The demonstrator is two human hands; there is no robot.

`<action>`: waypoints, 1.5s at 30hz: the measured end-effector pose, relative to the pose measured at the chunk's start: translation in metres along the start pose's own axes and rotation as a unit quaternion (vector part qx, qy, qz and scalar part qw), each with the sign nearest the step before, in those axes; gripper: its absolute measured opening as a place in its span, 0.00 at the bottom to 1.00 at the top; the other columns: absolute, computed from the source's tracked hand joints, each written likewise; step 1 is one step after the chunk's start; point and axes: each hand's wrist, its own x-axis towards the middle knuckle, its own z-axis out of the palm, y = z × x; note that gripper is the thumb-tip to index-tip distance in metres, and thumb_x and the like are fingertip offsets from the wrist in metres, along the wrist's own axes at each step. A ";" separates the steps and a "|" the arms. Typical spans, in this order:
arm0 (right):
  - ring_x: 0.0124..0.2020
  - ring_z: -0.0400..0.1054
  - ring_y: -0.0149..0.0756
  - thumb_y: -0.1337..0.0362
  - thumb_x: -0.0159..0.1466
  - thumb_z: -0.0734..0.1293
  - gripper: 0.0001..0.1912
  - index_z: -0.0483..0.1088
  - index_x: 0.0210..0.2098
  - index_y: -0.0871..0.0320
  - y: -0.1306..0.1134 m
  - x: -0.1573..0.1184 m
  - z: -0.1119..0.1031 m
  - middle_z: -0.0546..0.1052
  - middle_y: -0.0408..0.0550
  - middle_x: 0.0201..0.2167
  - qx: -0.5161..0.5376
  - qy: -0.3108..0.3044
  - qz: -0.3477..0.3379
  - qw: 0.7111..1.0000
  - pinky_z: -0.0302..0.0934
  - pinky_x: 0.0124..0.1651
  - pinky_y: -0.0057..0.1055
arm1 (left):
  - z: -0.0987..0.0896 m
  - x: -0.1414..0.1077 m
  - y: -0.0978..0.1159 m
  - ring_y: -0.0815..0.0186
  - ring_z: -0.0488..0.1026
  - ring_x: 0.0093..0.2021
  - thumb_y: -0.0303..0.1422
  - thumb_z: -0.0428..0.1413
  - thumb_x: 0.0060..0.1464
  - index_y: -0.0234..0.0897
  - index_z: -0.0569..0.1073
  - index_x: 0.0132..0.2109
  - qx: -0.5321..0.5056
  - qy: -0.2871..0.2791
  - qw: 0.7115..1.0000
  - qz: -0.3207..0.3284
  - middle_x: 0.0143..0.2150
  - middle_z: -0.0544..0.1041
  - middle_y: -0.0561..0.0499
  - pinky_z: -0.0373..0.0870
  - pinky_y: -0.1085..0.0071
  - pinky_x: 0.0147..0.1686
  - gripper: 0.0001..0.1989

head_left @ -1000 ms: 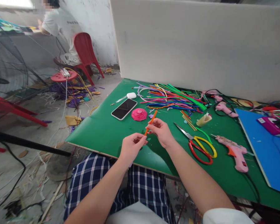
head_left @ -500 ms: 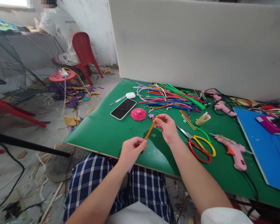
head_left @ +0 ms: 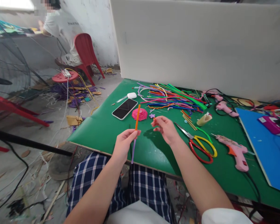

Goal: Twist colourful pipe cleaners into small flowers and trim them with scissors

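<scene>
My left hand is closed on an orange stick that stands up from its fingertips, above the table near its front edge. A purple stem hangs below the same fingers. To the right, my right hand has its fingers curled and pressed together, with a small orange bit at the fingertips. Behind the orange stick lies a pink ribbed disc. A small purple flower sits just beyond my right fingertips.
A phone lies left of the disc. Scissors and a pink glue gun are on the right, near a blue board. Coloured stems are piled at the back. A person sits at the far left.
My hands have moved apart. The orange stick, earlier stretched between both hands, now stands upright in my left hand, and the purple stem shows more below it.
</scene>
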 end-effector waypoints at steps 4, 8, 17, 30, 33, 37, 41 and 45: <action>0.31 0.69 0.31 0.55 0.51 0.69 0.13 0.72 0.29 0.58 0.012 -0.014 0.023 0.76 0.45 0.28 -0.071 -0.158 0.071 0.982 0.63 0.29 0.26 | 0.007 0.005 0.006 0.70 0.72 0.30 0.36 0.63 0.39 0.34 0.77 0.31 -0.053 -0.006 0.998 0.020 0.30 0.78 0.49 0.68 0.75 0.34 0.11; 0.29 0.69 0.30 0.57 0.51 0.70 0.11 0.73 0.27 0.59 0.016 -0.021 0.034 0.76 0.43 0.24 -0.074 -0.164 0.053 0.982 0.62 0.30 0.26 | 0.016 0.006 0.009 0.75 0.67 0.23 0.34 0.64 0.39 0.33 0.77 0.31 -0.063 -0.043 0.997 0.002 0.28 0.77 0.51 0.65 0.78 0.24 0.11; 0.22 0.67 0.28 0.55 0.50 0.70 0.13 0.71 0.24 0.59 0.006 -0.017 0.025 0.74 0.42 0.18 -0.062 -0.121 0.058 0.989 0.60 0.28 0.26 | 0.026 0.036 0.031 0.67 0.73 0.30 0.38 0.63 0.40 0.32 0.74 0.32 -0.016 -0.106 0.994 0.015 0.30 0.76 0.48 0.70 0.72 0.31 0.14; 0.21 0.67 0.28 0.56 0.51 0.70 0.12 0.72 0.24 0.59 0.003 -0.006 0.012 0.75 0.42 0.18 -0.121 -0.142 0.080 0.979 0.60 0.29 0.26 | 0.008 0.083 0.052 0.70 0.73 0.27 0.36 0.63 0.40 0.33 0.73 0.37 -0.088 -0.093 0.989 0.069 0.29 0.77 0.50 0.69 0.73 0.31 0.15; 0.22 0.67 0.27 0.56 0.52 0.69 0.11 0.73 0.24 0.59 0.005 -0.005 0.012 0.74 0.42 0.18 -0.113 -0.142 0.088 0.979 0.60 0.29 0.26 | 0.006 0.086 0.053 0.71 0.73 0.28 0.36 0.63 0.40 0.33 0.74 0.37 -0.089 -0.087 0.989 0.079 0.28 0.77 0.51 0.69 0.74 0.32 0.15; 0.20 0.66 0.26 0.57 0.51 0.70 0.11 0.72 0.25 0.59 0.006 -0.004 0.012 0.74 0.42 0.18 -0.097 -0.129 0.095 0.982 0.60 0.28 0.25 | 0.002 0.090 0.056 0.71 0.73 0.28 0.35 0.63 0.40 0.34 0.74 0.37 -0.098 -0.055 0.990 0.082 0.28 0.77 0.52 0.68 0.75 0.32 0.15; 0.19 0.65 0.25 0.56 0.50 0.71 0.12 0.72 0.25 0.60 0.005 -0.003 0.012 0.73 0.42 0.17 -0.086 -0.106 0.104 0.985 0.60 0.28 0.25 | -0.011 0.097 0.063 0.72 0.74 0.28 0.34 0.63 0.40 0.34 0.73 0.36 -0.141 0.006 0.986 0.087 0.28 0.77 0.53 0.69 0.77 0.31 0.14; 0.18 0.64 0.25 0.56 0.49 0.71 0.13 0.72 0.26 0.61 0.006 0.001 0.009 0.73 0.42 0.17 -0.096 -0.073 0.111 0.986 0.60 0.26 0.24 | -0.025 0.103 0.069 0.74 0.74 0.27 0.33 0.62 0.42 0.36 0.73 0.35 -0.211 0.062 0.968 0.123 0.28 0.77 0.54 0.68 0.80 0.27 0.10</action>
